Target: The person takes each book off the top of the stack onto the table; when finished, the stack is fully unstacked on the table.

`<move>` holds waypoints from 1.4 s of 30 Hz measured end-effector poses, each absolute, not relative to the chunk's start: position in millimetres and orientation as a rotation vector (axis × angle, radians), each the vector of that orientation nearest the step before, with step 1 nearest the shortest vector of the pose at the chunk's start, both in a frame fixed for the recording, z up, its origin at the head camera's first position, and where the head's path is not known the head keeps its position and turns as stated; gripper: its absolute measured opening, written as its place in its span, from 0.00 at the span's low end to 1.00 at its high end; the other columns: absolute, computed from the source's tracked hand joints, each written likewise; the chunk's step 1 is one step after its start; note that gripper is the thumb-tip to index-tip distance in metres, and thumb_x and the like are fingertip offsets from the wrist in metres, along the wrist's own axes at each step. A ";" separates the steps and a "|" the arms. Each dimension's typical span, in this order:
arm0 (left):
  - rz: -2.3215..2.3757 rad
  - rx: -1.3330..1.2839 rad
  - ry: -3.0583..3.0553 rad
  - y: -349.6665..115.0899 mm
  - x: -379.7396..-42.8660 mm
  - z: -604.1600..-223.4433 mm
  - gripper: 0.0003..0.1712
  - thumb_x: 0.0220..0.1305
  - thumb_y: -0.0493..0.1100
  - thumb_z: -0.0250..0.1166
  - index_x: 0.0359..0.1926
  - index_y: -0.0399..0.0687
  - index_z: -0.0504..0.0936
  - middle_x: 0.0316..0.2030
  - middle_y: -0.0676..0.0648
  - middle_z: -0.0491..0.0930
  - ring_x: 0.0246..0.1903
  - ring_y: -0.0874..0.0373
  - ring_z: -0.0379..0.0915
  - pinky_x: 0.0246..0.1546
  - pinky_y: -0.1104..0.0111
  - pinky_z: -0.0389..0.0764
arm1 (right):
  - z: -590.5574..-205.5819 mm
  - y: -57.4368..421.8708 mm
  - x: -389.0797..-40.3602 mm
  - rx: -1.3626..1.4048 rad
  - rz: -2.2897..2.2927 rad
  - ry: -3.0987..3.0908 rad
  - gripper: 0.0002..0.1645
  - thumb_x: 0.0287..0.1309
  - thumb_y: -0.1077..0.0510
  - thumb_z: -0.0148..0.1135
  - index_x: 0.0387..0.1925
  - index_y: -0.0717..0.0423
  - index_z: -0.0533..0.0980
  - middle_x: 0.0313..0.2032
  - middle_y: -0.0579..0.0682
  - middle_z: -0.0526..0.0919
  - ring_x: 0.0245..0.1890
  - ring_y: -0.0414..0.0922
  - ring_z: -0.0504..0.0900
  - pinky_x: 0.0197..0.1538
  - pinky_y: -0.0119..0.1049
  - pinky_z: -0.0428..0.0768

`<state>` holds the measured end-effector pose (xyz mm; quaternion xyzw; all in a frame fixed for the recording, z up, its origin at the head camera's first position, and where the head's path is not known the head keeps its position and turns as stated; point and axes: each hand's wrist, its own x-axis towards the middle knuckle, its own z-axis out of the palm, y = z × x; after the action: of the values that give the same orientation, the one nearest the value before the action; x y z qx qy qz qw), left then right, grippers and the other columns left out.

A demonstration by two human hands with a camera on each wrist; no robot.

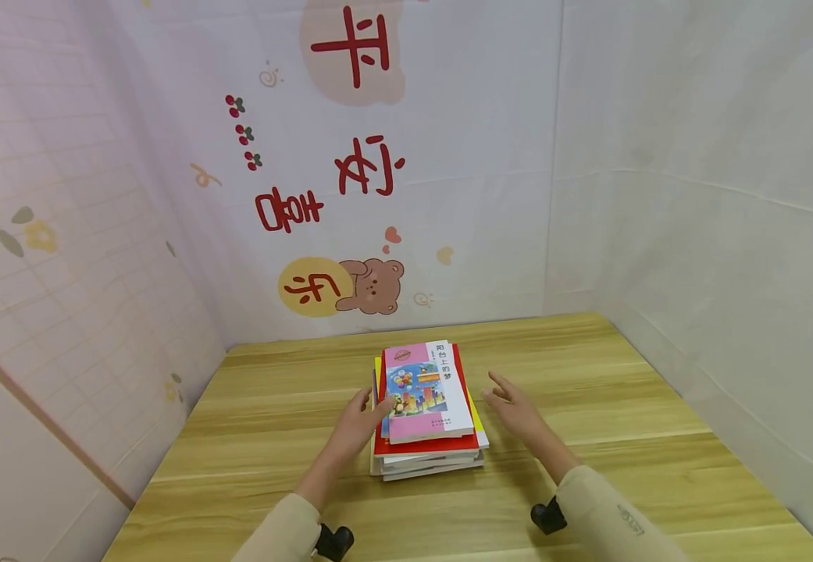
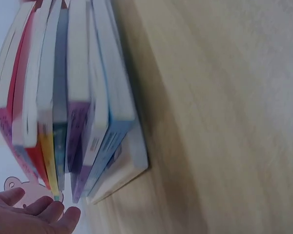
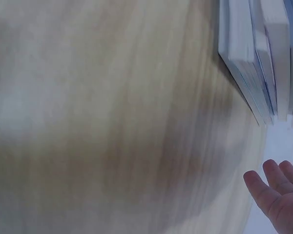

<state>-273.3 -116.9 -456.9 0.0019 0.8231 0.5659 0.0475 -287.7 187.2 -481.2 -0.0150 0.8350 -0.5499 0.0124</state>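
A stack of several books [image 1: 420, 398] lies on the wooden table, topped by a pink and white paperback [image 1: 461, 406] with a city-and-balloons picture. Beneath that paperback, a red-covered book [image 1: 423, 446] sticks out. My left hand [image 1: 358, 425] is at the stack's left side, fingers relaxed; whether the thumb touches the books cannot be told. In the left wrist view, the fingers [image 2: 51, 214] are loosely bent beside the coloured spines [image 2: 78, 131]. My right hand [image 1: 518, 414] is held apart from the stack's right side. Its fingers [image 3: 278, 180] are extended in the right wrist view, holding nothing.
The wooden table [image 1: 272, 437] extends around the stack to pale cloth walls. A printed back wall [image 1: 476, 195] stands behind it, and a plain white wall [image 1: 715, 234] rises on the right. Black wrist devices [image 1: 549, 517] sit at both sleeve cuffs.
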 end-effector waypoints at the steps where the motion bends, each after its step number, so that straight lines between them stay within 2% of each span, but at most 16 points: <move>1: 1.736 0.019 2.506 -115.2 -271.8 -457.7 0.48 0.67 0.62 0.61 0.75 0.36 0.57 0.71 0.29 0.57 0.70 0.32 0.51 0.64 0.39 0.62 | -482.5 185.7 -287.1 -0.044 -1.716 2.611 0.37 0.72 0.47 0.54 0.76 0.54 0.57 0.67 0.71 0.65 0.68 0.66 0.63 0.65 0.63 0.65; 6: 1.719 0.064 2.518 -108.5 -265.9 -460.8 0.48 0.65 0.61 0.64 0.74 0.35 0.59 0.66 0.32 0.65 0.63 0.35 0.63 0.62 0.40 0.67 | -486.9 181.3 -283.1 -0.027 -1.712 2.635 0.36 0.72 0.48 0.55 0.75 0.56 0.59 0.66 0.71 0.67 0.67 0.67 0.64 0.65 0.63 0.65; 9: 1.675 0.038 2.523 -105.8 -262.3 -462.6 0.51 0.62 0.64 0.66 0.74 0.38 0.58 0.65 0.34 0.66 0.60 0.38 0.65 0.59 0.40 0.70 | -488.4 179.3 -281.2 -0.033 -1.719 2.633 0.36 0.72 0.49 0.55 0.74 0.57 0.59 0.65 0.71 0.68 0.66 0.67 0.65 0.65 0.64 0.65; 16: 1.638 -0.002 2.514 -101.9 -257.7 -468.2 0.57 0.56 0.64 0.71 0.75 0.39 0.56 0.68 0.34 0.61 0.63 0.37 0.61 0.61 0.40 0.67 | -492.6 173.0 -280.5 -0.049 -1.745 2.622 0.34 0.72 0.52 0.56 0.74 0.57 0.61 0.62 0.69 0.73 0.64 0.65 0.69 0.62 0.60 0.70; 21: 1.614 0.000 2.530 -102.0 -260.0 -468.2 0.55 0.57 0.63 0.71 0.75 0.40 0.58 0.68 0.33 0.61 0.64 0.36 0.61 0.61 0.40 0.68 | -490.5 170.3 -277.7 -0.032 -1.749 2.591 0.34 0.73 0.53 0.55 0.74 0.56 0.60 0.62 0.68 0.73 0.60 0.63 0.74 0.57 0.58 0.76; 24: 1.591 -0.026 2.539 -104.4 -263.3 -469.5 0.52 0.59 0.64 0.69 0.74 0.42 0.61 0.69 0.34 0.62 0.65 0.36 0.60 0.60 0.39 0.68 | -490.3 169.8 -276.9 -0.027 -1.739 2.572 0.34 0.73 0.52 0.55 0.75 0.56 0.59 0.63 0.68 0.72 0.61 0.62 0.74 0.60 0.59 0.73; 28: 1.607 -0.017 2.524 -109.6 -266.3 -470.8 0.47 0.64 0.61 0.65 0.73 0.39 0.62 0.68 0.33 0.65 0.65 0.37 0.63 0.61 0.41 0.68 | -493.1 170.3 -276.5 -0.038 -1.705 2.580 0.35 0.71 0.51 0.57 0.74 0.56 0.60 0.62 0.66 0.74 0.63 0.61 0.72 0.64 0.60 0.68; 35: 1.655 -0.006 2.470 -113.3 -265.4 -468.2 0.44 0.68 0.60 0.62 0.73 0.37 0.62 0.65 0.33 0.68 0.62 0.41 0.66 0.62 0.43 0.68 | -498.0 171.4 -274.5 -0.066 -1.701 2.555 0.40 0.65 0.48 0.64 0.73 0.56 0.63 0.61 0.64 0.76 0.64 0.62 0.70 0.64 0.62 0.66; 42: 1.663 -0.015 2.467 -113.1 -266.2 -469.2 0.44 0.67 0.59 0.63 0.72 0.36 0.63 0.62 0.35 0.71 0.57 0.44 0.70 0.59 0.47 0.72 | -495.1 174.6 -267.7 -0.036 -1.628 2.554 0.40 0.62 0.47 0.67 0.72 0.50 0.65 0.62 0.61 0.75 0.65 0.62 0.69 0.63 0.64 0.67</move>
<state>-266.2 -113.1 -469.2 -0.0049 0.8264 0.5570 0.0831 -267.7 174.6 -495.1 -0.0120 0.8418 -0.5367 0.0561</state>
